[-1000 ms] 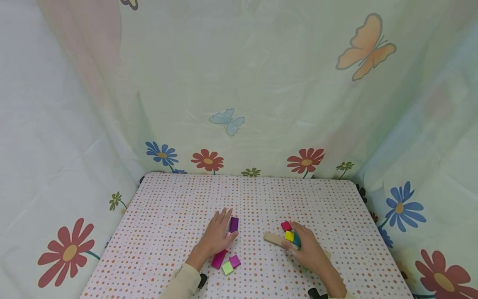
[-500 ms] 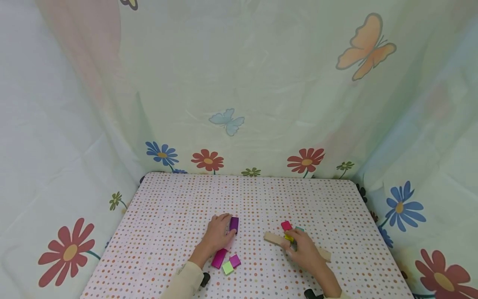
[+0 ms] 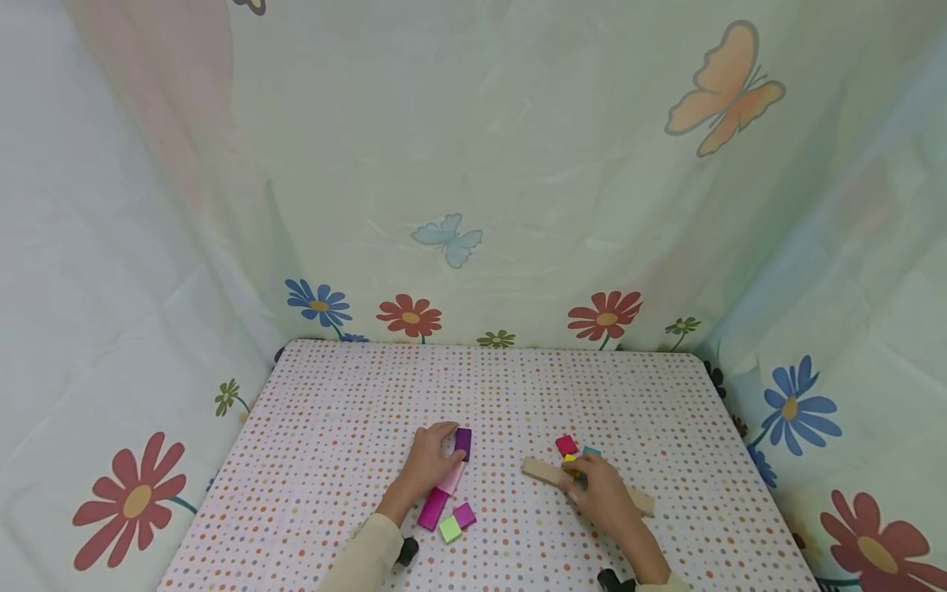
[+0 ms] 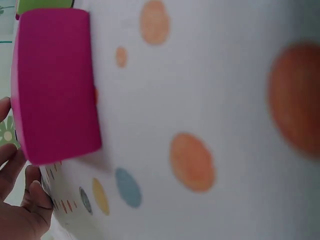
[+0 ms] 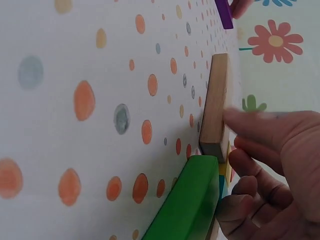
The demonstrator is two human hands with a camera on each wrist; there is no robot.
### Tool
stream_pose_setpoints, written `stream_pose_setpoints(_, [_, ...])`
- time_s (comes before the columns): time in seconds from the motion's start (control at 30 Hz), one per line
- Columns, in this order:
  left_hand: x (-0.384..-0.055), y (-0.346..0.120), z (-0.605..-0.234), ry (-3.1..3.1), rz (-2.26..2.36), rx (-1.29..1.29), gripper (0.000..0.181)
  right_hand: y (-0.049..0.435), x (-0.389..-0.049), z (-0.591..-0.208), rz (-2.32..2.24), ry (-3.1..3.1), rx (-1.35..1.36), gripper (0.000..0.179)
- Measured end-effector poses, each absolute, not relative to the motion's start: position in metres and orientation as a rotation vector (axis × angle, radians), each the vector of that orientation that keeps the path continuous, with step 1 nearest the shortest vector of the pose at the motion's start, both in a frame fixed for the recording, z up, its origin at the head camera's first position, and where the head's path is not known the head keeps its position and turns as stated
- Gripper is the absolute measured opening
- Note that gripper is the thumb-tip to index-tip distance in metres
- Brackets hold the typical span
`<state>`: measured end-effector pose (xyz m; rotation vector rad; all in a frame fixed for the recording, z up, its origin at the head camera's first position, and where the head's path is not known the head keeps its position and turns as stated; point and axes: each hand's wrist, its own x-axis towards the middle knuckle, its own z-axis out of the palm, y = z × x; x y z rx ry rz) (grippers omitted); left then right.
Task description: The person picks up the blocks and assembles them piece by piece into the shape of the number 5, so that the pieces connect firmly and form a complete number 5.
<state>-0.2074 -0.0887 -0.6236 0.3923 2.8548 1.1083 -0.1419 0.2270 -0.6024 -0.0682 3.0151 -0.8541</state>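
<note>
1. Head view, lower centre of the frame: the left hand (image 3: 426, 462) curves along the left side of a dark purple block (image 3: 464, 441), thumb and forefinger near its two ends.
2. Below it in the frame, a pale pink block (image 3: 452, 478) and a magenta block (image 3: 432, 511) run on toward the lower left.
3. Just right of the magenta block, a violet cube (image 3: 464, 515) and a lime cube (image 3: 450, 529) sit side by side.
4. Lower right of centre, the right hand (image 3: 602, 493) bends its forefinger over a yellow block (image 3: 570, 459), its thumb at a wooden block (image 3: 542, 471); a red cube (image 3: 565, 445) and a teal block (image 3: 592, 450) show just above.
5. Right wrist view, bottom: a green block (image 5: 187, 200) lies at the wooden block's near end.
6. Neither grip is spread flat; knuckles hide the contact, so I cannot tell whether either one pinches.
7. Dotted cloth covers the desk (image 3: 355, 386); a flowered curtain (image 3: 518, 164) fills the upper frame.
</note>
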Motion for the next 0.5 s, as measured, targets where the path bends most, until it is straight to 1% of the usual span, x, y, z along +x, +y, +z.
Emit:
stream_pose_setpoints(0.23, [-0.2072, -0.0869, -0.6253, 2.827, 1.153, 0.361, 0.057, 0.2252, -0.1432, -0.6010, -0.822, 3.000, -0.054, 0.036])
stream_pose_setpoints(0.5, [-0.2078, -0.0853, -0.6252, 2.804, 1.181, 0.380, 0.061, 0.2192, -0.1454, -0.5999, -0.749, 2.998, -0.050, 0.034])
